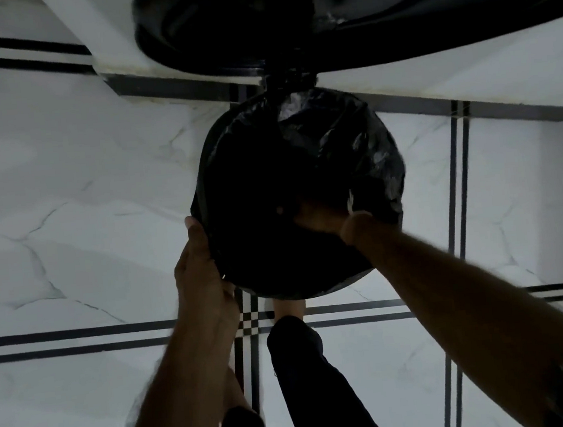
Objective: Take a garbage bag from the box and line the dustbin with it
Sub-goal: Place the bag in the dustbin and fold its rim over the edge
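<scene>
Bag (pixel 351 131) lines the bin (pixel 245 285) — our left hand (pixel 200 272) clasps its rim, right hand (pixel 318 216) inside, grip unclear — lid (pixel 394 40) raised, foot (pixel 289 307) beneath.

Both forearms were bare, with no sleeve in view. The left hand (pixel 200 276) and right hand (pixel 322 219) wore no gloves. Dark trousers (pixel 309 376) covered the legs; the foot (pixel 289 307) seemed unshod, though dimness blurred it.

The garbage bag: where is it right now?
In the head view, the garbage bag is draped over the dustbin's rim at centre frame, left hand outside it, right hand inside.
</scene>
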